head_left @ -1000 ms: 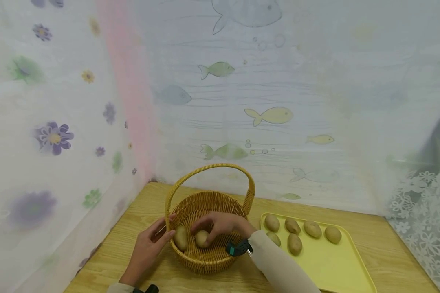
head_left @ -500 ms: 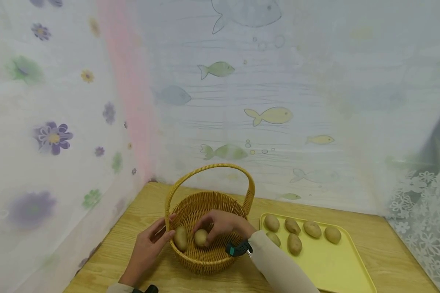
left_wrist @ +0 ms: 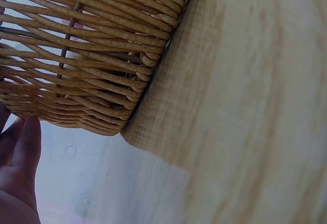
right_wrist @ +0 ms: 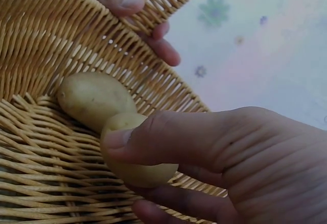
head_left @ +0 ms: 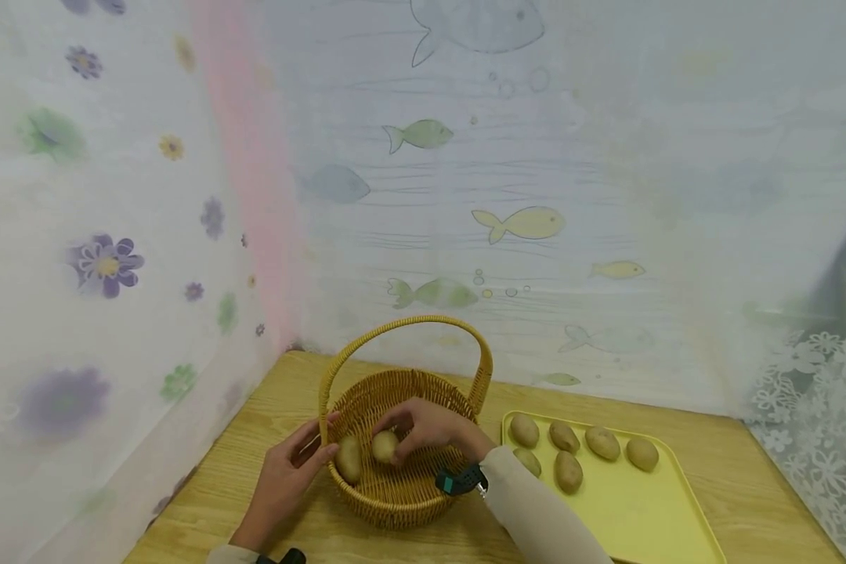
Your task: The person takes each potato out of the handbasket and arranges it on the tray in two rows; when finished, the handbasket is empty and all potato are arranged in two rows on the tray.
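Note:
In the head view a wicker basket (head_left: 396, 514) with an arched handle stands on the wooden table. My left hand (head_left: 287, 474) grips its left rim where the handle joins, thumb on one side and fingers on the other. Inside the basket, my right hand (head_left: 426, 427) pinches a potato (head_left: 384, 447) between thumb and fingers. A second, longer potato (head_left: 348, 460) lies against the left wall. In the right wrist view the held potato (right_wrist: 140, 170) overlaps or touches that other potato (right_wrist: 94, 99); which of the two I cannot tell.
Right of the basket is a yellow tray (head_left: 638, 517) with several potatoes (head_left: 602, 442) towards its far side. The wooden table (head_left: 754, 486) ends at printed white curtains behind and on the left. A lace cloth (head_left: 811, 407) hangs at the right.
My right hand and the potato in it have shifted slightly towards the back of the basket. The left hand stays on the rim, and the other potato has not moved.

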The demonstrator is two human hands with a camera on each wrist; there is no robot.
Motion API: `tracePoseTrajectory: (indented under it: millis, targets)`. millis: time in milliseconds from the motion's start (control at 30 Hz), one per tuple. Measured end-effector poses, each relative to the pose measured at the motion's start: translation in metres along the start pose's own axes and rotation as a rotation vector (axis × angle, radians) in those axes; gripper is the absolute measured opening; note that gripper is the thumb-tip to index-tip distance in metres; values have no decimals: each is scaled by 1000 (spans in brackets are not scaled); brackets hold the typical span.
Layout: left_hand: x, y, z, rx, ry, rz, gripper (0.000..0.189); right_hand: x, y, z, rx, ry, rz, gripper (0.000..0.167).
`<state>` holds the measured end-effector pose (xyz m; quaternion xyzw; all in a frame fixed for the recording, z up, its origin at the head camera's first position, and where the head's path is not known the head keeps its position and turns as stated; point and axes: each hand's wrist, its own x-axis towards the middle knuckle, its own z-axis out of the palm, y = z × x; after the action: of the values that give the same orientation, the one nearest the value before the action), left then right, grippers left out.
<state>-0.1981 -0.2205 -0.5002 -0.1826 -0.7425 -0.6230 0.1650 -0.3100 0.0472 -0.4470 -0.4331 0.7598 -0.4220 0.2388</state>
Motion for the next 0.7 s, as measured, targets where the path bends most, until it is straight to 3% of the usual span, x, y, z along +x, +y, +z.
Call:
tracePoseTrajectory:
  millis: [133, 700]
  targets:
    - [0, 0, -1, 3, -1, -5, 44, 0, 1, 0, -17, 21, -28, 50]
    - [0, 2, 1, -3, 5, 4, 44, -4, -1, 0, 12, 114, -1, 52]
